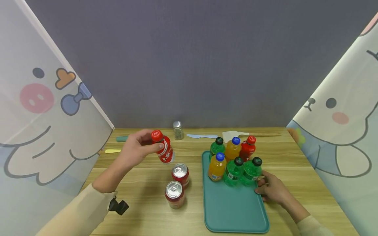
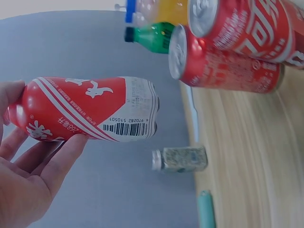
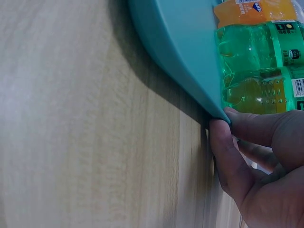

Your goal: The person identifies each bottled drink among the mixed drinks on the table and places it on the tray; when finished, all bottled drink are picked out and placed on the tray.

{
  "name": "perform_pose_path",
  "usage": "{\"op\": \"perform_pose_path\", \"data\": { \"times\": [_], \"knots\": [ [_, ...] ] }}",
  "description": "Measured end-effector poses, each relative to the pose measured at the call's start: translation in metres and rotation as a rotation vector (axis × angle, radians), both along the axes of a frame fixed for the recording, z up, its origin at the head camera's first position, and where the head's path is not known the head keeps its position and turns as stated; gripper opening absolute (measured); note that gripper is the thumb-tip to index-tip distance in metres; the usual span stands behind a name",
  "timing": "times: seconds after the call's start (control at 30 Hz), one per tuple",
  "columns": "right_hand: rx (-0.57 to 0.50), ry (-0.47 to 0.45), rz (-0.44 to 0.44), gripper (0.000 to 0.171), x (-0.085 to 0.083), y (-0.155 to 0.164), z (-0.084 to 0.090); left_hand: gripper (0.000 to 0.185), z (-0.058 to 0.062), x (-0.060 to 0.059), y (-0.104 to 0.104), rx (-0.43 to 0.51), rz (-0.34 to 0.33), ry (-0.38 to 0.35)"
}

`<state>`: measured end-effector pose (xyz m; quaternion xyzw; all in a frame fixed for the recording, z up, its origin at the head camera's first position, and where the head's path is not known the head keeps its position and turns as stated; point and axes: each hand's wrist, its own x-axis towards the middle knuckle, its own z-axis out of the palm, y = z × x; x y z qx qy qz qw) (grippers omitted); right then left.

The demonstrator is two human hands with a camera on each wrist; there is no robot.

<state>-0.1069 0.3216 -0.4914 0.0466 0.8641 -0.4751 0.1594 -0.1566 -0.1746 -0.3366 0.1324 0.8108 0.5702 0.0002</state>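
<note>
My left hand (image 1: 137, 147) grips a red cola bottle (image 1: 166, 152) by its upper part, held up over the table left of the tray. In the left wrist view the bottle's barcode and base (image 2: 130, 111) show. My right hand (image 1: 274, 188) pinches the right rim of a teal tray (image 1: 233, 211) between thumb and fingers. Toward the tray's far end stand green bottles (image 1: 251, 172) with black caps, two orange drink bottles (image 1: 217, 168) with blue caps and another red bottle (image 1: 247, 150). Two red soda cans, one farther (image 1: 180, 175) and one nearer (image 1: 175, 196), stand between the held bottle and the tray.
Along the back edge of the wooden table are a shaker (image 1: 178, 131), a light blue knife (image 1: 202, 136) and a white-headed spatula (image 1: 231, 135) with a wooden handle. A teal handle (image 1: 121, 139) and a yellow handle (image 1: 112, 151) lie at the back left. A grey partition (image 1: 189, 65) rises behind.
</note>
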Motion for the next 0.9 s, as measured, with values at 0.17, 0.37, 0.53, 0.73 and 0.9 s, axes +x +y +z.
{"op": "perform_pose_path", "data": {
  "times": [0.17, 0.37, 0.53, 0.73, 0.9],
  "knots": [
    [0.007, 0.000, -0.004, 0.067, 0.000, 0.000, 0.000, 0.033, 0.009, 0.008, 0.010, -0.007, -0.032, 0.002],
    [0.008, 0.000, -0.004, 0.066, -0.001, -0.001, -0.001, 0.033, 0.014, 0.021, 0.034, -0.008, -0.111, -0.004],
    [0.006, -0.010, -0.008, 0.065, 0.000, 0.000, -0.002, 0.034, 0.010, 0.029, 0.056, -0.015, -0.205, -0.011],
    [0.004, -0.010, -0.008, 0.065, 0.000, 0.000, -0.002, 0.035, -0.003, 0.034, 0.081, -0.030, -0.269, -0.061],
    [0.008, -0.002, -0.008, 0.066, 0.000, 0.000, 0.000, 0.038, -0.015, 0.037, 0.103, -0.036, -0.303, -0.121]
  ]
}}
